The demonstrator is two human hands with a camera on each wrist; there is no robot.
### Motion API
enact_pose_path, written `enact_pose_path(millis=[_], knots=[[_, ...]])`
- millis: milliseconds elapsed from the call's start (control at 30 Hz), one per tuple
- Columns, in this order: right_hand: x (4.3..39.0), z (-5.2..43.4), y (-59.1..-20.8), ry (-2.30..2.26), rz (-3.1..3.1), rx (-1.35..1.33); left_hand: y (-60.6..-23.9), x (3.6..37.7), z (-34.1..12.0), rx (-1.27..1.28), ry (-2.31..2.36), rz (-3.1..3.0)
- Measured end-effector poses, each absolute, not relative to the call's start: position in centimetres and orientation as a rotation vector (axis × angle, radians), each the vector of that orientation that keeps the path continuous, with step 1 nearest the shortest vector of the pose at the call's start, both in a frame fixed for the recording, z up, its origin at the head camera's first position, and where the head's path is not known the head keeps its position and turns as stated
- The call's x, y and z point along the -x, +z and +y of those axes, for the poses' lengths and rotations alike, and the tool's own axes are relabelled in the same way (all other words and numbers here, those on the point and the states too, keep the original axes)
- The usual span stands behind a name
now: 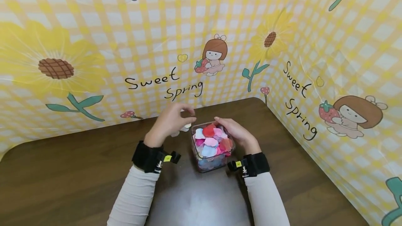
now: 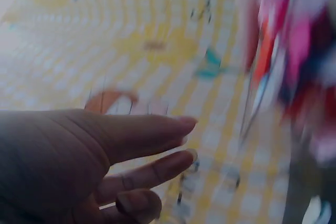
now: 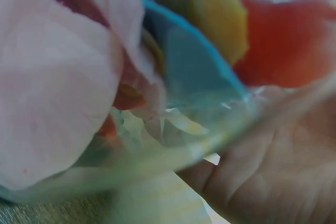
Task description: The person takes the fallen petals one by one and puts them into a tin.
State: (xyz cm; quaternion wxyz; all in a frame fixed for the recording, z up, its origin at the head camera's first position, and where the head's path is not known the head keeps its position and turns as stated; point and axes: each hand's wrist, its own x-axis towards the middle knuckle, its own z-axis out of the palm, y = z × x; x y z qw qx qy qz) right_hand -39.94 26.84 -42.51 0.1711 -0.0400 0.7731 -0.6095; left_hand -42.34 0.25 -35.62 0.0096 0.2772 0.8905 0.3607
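**Petal tub steadied, left hand working just beside it**

The biggest thing around you is the yellow checked backdrop (image 1: 150, 27), wrapping the far and right sides of the scene. It reads "Sweet Spring" twice, once on the far panel and once on the right one, with sunflowers and a cartoon girl holding a strawberry. No brand or label shows on anything else.

Below it, the dark wooden table (image 1: 62, 177) carries one clear plastic tub (image 1: 197, 156), sitting near the far right corner and heaped with fabric petals (image 1: 213, 140) in pink, red, white and blue.

Your right hand (image 1: 237, 133) curls round the tub's right wall and far rim, gripping it. Your left hand (image 1: 171, 119) hovers just left of the tub, its fingers loosely extended; something pale shows near the fingertips, but I cannot tell whether you are pinching it.

This looks like the stage of handling petals one at a time while the tub is braced. Your next move calls for a light pinch and a steady right-hand hold, since petals are thin and cling together.
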Motion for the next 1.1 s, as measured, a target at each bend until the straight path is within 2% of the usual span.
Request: enact_pose_path(millis=[100, 300, 567, 767, 1100], knots=[[39.8, 26.8, -42.6, -1.714, 2.217, 0.109, -36.9, 43.9, -2.0, -0.751, 1.124, 2.807], [39.6, 26.9, -42.5, -1.712, 2.226, 0.103, -41.8, 47.0, -4.6, -0.468, 0.871, 2.781], [40.0, 26.8, -42.7, -1.715, 2.229, 0.117, -43.8, 47.8, -4.5, -0.403, 0.821, 2.718], [39.8, 26.6, -43.1, -1.747, 2.201, 0.104, -42.2, 47.0, -4.9, -0.510, 0.848, 2.769], [40.0, 26.7, -43.0, -1.762, 2.207, 0.114, -34.0, 41.5, -1.8, -0.964, 1.033, 2.764]])
